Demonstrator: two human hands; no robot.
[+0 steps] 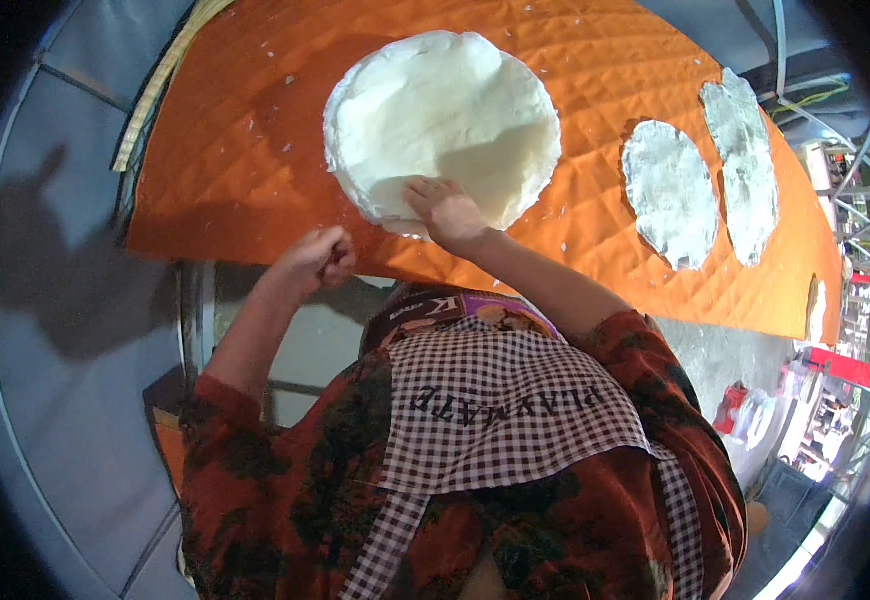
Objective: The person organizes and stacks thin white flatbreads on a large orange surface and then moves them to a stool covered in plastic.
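Note:
A large, thick white round [442, 120] with a ragged edge lies on an orange quilted cloth [255, 172]. Its top is soft-looking and slightly dented; I cannot tell the material. My right hand [446, 214] rests palm down on the near edge of the round, fingers extended and gripping nothing. Beside the table's near edge, left of the round and apart from it, my left hand [322, 255] is curled into a fist. Nothing shows inside that fist. The shadow of my right arm falls across the right part of the round.
Two flat, pale, uneven-edged pieces, an oval one [671, 195] and a longer one [742, 169], lie on the cloth at right. Another pale piece [817, 309] sits at the far right end. Small white flecks dot the cloth. A grey panel wall [60, 247] stands at left.

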